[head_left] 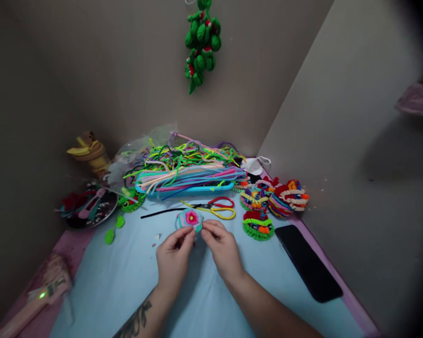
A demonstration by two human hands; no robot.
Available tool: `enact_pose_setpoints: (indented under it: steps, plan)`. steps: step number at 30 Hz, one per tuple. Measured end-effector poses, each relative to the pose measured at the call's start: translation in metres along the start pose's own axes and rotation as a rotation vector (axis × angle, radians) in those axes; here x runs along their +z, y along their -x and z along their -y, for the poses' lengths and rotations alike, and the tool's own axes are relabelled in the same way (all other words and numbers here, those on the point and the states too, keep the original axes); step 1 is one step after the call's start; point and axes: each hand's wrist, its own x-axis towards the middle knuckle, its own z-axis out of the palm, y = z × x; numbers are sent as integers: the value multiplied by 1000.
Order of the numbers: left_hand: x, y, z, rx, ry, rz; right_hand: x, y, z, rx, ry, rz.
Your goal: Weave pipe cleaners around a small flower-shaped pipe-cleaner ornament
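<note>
My left hand (174, 257) and my right hand (221, 245) meet over the light blue table top, both pinching the near edge of a small round pipe-cleaner piece (190, 219) with a teal rim and a pink centre with a green dot. The fingers of both hands are curled closed on it. Just behind it lie scissors (216, 208) with red and yellow handles and a black pipe cleaner (159, 213).
A blue tray (192, 190) heaped with coloured pipe cleaners stands at the back. Finished fuzzy figures (272, 199) sit at the right, a black phone (307, 261) nearer. A dark dish (91, 209) of scraps is left; a green ornament (201, 44) hangs on the wall.
</note>
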Motion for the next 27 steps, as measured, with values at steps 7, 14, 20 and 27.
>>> enact_pose_setpoints:
  steps: [7, 14, 20, 27]
  plan:
    - [-1, 2, 1, 146, -72, 47, 0, 1, 11, -60, 59, 16]
    - [-1, -3, -1, 18, 1, 2, -7, 1, 14, -213, 281, -168]
    - [0, 1, 1, 68, -40, 14, -8, 1, 13, -216, 305, -161]
    - [2, 5, 3, 41, -22, 62, -8, 0, 13, -204, 269, -159]
